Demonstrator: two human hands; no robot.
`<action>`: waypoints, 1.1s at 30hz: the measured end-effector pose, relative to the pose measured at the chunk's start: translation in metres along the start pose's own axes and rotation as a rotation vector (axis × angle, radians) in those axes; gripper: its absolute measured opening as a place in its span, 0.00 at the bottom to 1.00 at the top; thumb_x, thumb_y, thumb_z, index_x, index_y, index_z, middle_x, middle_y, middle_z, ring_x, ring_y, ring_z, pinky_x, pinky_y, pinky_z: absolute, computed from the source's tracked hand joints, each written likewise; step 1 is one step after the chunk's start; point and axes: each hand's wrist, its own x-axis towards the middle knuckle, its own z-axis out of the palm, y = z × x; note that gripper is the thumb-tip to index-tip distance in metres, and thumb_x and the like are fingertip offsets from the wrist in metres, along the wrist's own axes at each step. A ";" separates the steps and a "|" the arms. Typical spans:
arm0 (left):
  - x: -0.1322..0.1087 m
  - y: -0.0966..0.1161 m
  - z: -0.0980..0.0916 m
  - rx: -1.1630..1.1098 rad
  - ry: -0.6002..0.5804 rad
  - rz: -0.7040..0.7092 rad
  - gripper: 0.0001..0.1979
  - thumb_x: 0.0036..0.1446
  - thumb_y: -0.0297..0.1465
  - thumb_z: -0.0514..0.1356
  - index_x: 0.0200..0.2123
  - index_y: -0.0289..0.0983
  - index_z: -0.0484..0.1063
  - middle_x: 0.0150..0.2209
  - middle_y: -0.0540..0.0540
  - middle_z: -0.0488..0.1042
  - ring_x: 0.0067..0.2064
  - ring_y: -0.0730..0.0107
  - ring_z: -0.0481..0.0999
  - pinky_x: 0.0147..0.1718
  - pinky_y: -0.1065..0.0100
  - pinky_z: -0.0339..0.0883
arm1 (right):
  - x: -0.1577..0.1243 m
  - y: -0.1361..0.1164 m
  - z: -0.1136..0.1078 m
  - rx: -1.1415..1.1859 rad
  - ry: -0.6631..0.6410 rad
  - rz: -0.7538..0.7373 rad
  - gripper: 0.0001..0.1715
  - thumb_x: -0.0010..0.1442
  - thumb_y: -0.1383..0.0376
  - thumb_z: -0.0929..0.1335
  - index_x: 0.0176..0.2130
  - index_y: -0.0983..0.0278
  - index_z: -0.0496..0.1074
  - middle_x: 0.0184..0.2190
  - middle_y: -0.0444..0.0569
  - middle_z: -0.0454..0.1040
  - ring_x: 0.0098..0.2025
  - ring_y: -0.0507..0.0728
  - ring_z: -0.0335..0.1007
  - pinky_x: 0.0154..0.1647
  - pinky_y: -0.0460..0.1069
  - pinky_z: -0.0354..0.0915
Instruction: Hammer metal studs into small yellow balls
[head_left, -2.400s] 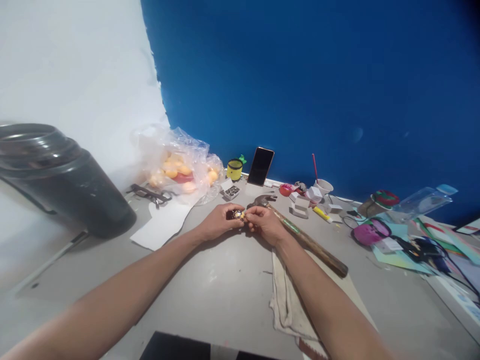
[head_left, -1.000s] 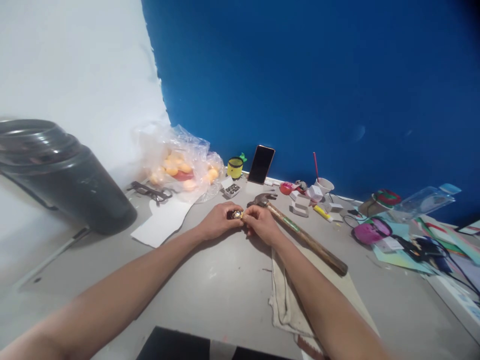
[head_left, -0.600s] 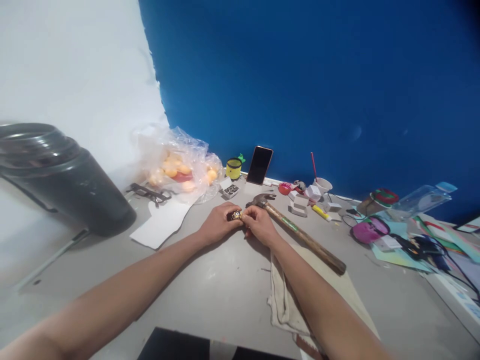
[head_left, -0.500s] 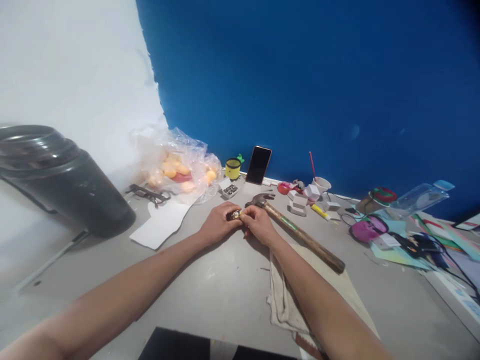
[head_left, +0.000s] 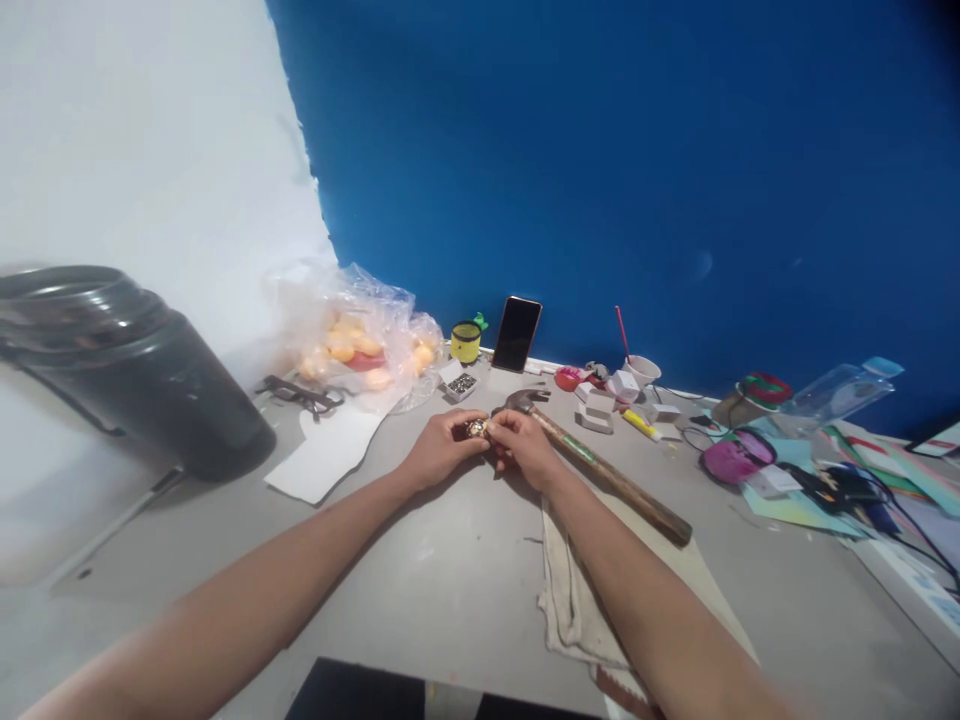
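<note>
Between the thumb and fingers of my left hand (head_left: 444, 447) is a small, shiny, gold-and-dark rounded object (head_left: 476, 428); its exact kind is too small to tell. My right hand (head_left: 522, 446) closes in a pinch at the right side of that object, and what its fingertips hold, if anything, is hidden. Just behind and to the right of my right hand lies a claw hammer (head_left: 600, 462), head toward the wall. A small open box of dark metallic bits (head_left: 459, 385) sits beyond my left hand. A folded beige cloth (head_left: 574, 590) lies beneath my right forearm.
A large dark tumbler (head_left: 157, 370) stands at left, near white paper (head_left: 330, 455). Behind are a clear plastic bag (head_left: 360, 340) with orange items, a yellow pot (head_left: 466, 343) and a propped phone (head_left: 517, 334). Small boxes (head_left: 595, 415), a white cup (head_left: 642, 371) and a clear bottle (head_left: 840, 395) stand toward the right.
The view has shifted slightly. Both hands stay together around the small shiny object, with only a slight change in the fingers.
</note>
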 end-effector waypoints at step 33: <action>0.006 0.014 -0.008 -0.432 -0.034 -0.296 0.15 0.45 0.34 0.68 0.36 0.32 0.81 0.27 0.46 0.74 0.28 0.72 0.68 0.28 0.68 0.61 | -0.008 -0.023 -0.035 -1.663 0.441 0.033 0.20 0.71 0.56 0.67 0.50 0.68 0.78 0.49 0.63 0.78 0.54 0.66 0.73 0.49 0.53 0.63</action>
